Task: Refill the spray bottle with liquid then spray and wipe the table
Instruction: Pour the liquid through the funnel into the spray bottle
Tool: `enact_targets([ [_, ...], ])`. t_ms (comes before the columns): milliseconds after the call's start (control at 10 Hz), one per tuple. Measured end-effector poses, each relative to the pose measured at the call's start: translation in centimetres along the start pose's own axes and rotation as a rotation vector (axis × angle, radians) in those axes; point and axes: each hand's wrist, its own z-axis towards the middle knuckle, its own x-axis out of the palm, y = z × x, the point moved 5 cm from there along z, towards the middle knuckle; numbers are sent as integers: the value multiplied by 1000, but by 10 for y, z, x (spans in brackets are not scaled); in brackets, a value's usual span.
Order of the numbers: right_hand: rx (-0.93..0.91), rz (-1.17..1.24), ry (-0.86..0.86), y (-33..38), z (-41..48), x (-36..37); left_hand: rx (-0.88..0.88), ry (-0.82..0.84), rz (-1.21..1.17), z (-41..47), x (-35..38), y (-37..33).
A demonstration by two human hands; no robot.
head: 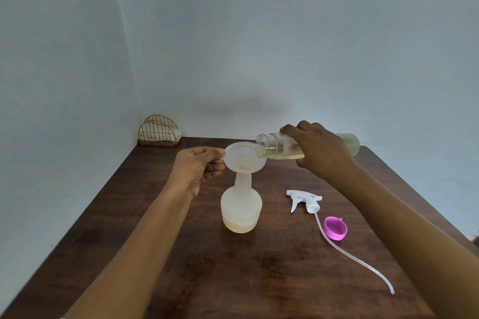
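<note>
A translucent white spray bottle (pixel 241 208) stands uncapped on the dark wooden table (pixel 181 254), with a shallow layer of pale yellow liquid at its bottom. A white funnel (pixel 243 156) sits in its neck, and my left hand (pixel 199 167) grips the funnel's rim on the left. My right hand (pixel 320 151) holds a clear refill bottle (pixel 274 146) tipped nearly flat, its open mouth over the funnel's right edge. Yellowish liquid lies along the refill bottle's lower side. The white trigger sprayer head (pixel 304 199) lies on the table to the right, its long clear tube (pixel 355 254) trailing toward me.
A pink cap (pixel 335 228) lies open side up beside the tube. A gold wire holder with a folded white cloth (pixel 158 132) stands in the table's far left corner against the wall. Pale walls close off the table at the back and left.
</note>
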Motion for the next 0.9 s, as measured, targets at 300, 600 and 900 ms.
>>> enact_targets([
  [300,7,-4,2,-1,0,0,-3,-1,-12,0,0,0],
  [600,7,-7,-2,0,0,0,-5,-8,-15,1,0,0],
  [900,10,-12,-13,0,0,-1,-3,-4,-23,1,0,1],
])
